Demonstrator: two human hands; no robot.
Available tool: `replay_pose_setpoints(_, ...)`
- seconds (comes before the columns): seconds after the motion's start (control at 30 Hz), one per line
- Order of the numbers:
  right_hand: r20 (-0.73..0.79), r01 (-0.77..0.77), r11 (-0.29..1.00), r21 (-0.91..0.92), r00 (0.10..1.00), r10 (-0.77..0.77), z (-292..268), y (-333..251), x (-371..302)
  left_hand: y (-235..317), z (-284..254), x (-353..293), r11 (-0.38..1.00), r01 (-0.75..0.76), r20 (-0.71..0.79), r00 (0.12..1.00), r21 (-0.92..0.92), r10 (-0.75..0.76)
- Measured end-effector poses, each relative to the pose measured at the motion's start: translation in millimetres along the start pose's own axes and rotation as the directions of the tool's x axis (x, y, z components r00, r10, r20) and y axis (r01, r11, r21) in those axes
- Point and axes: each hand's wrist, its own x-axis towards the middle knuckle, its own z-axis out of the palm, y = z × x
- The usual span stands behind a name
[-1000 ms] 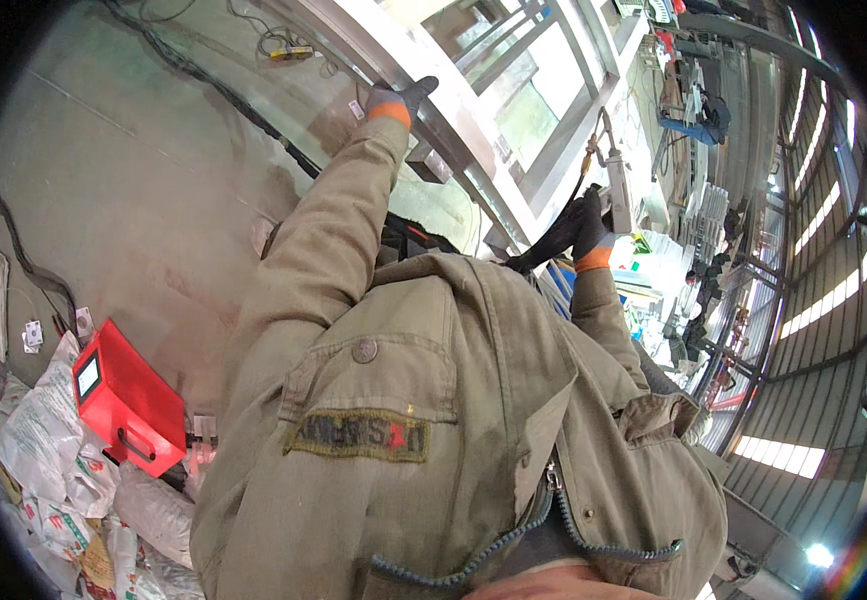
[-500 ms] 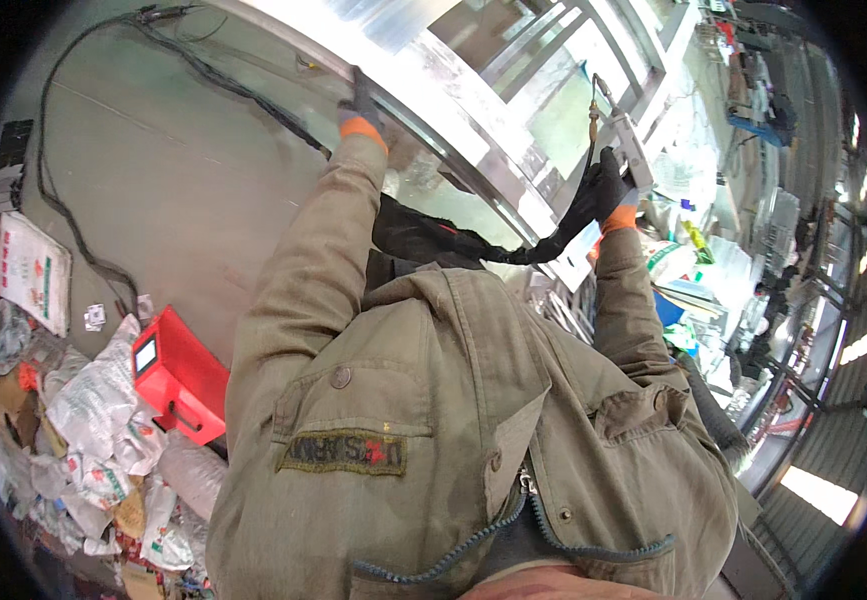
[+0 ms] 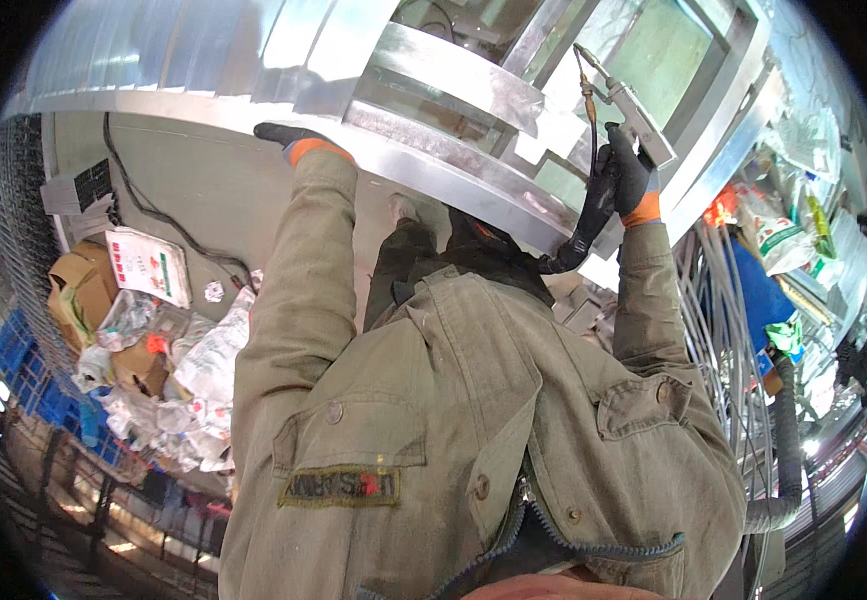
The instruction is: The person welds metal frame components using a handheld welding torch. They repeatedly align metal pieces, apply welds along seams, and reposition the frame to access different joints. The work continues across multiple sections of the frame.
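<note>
My right hand (image 3: 629, 172), in a dark glove with an orange cuff, is wrapped round a grey handheld welding gun (image 3: 641, 122). The gun's thin nozzle points up and left over the metal frame (image 3: 453, 165), and a slim tube with a brass fitting (image 3: 587, 92) runs beside it. From the grip a black sleeved cable (image 3: 583, 235) hangs down toward my legs. On the left, my gloved left hand (image 3: 291, 135) rests at the near edge of the ribbed metal panel (image 3: 203, 60). Its visible fingers stretch leftward; their undersides are hidden.
A dark cable (image 3: 158, 215) lies on the floor at left. Beyond it are a white printed sack (image 3: 148, 265), a cardboard box (image 3: 83, 290) and piled plastic bags. Thin metal rods (image 3: 718, 320) and a blue sheet (image 3: 765, 285) are at right, near a grey corrugated hose (image 3: 785, 450).
The view has turned and shifted. My left hand has moved left along the metal edge, its fingers now pointing left. My right hand still holds the welding gun, and the red box has left view.
</note>
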Motion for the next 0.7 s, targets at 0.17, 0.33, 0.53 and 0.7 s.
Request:
replay_pose_setpoints(0.17,-0.041,-0.027,1.0,0.014,0.999,0.028,-3.0,6.5,11.8,2.7,2.8,2.9,0.993,-0.056,-0.077,0.995,0.105,0.064)
replay_pose_setpoints(0.33,-0.014,0.005,1.0,0.022,1.0,-0.004,-2.5,10.4,16.5,7.5,3.8,1.9,0.975,-0.11,-0.112,0.985,0.193,0.133)
replay_pose_setpoints(0.53,0.028,-0.076,0.994,0.082,0.997,0.074,-13.2,25.1,22.7,14.7,7.0,0.1,0.937,-0.179,-0.101,0.971,0.301,0.218)
replay_pose_setpoints(0.7,0.133,0.054,0.984,0.167,0.988,-0.076,-25.5,49.4,29.0,19.5,11.1,-8.7,0.902,-0.238,-0.071,0.957,0.361,0.281)
